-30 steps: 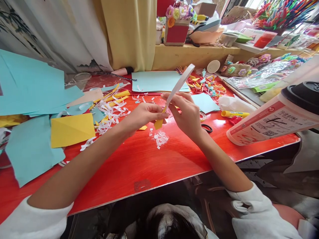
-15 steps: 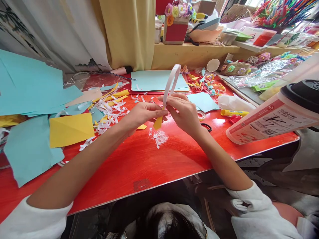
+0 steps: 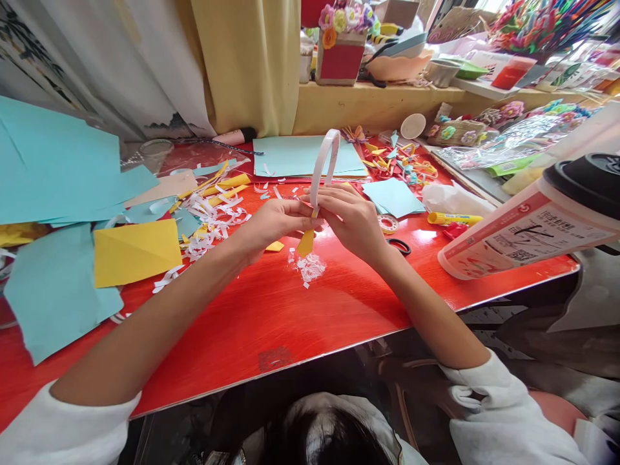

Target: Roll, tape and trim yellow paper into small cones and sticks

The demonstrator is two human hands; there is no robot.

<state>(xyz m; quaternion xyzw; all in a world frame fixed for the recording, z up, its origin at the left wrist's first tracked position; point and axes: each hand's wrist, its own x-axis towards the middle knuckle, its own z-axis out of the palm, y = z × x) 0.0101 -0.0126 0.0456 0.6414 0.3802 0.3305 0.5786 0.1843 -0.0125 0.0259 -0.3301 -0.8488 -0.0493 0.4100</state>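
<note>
Both hands meet above the red table [image 3: 232,323]. Pinched in my left hand [image 3: 278,223] is a small piece of yellow paper [image 3: 305,244], its pointed end hanging down below the fingers. My right hand [image 3: 351,219] is closed on a thin white ring that looks like a roll of tape [image 3: 319,166], which stands upright over the fingers and is seen nearly edge-on. Its lower part is hidden by the hands, around where it meets the paper. Under them lies a small heap of white paper bits [image 3: 310,268].
Blue sheets [image 3: 53,174], a yellow sheet [image 3: 138,253] and white shreds [image 3: 213,226] cover the left. To the right are a blue paper square [image 3: 393,196], a smaller tape roll [image 3: 387,224], black scissor handles [image 3: 400,246], a yellow tube [image 3: 454,219] and a large cup [image 3: 527,219].
The white ring has tilted slightly and shifted a little left and down, along with my right hand. Both hands keep their grip, and the yellow piece stays nearly in place.
</note>
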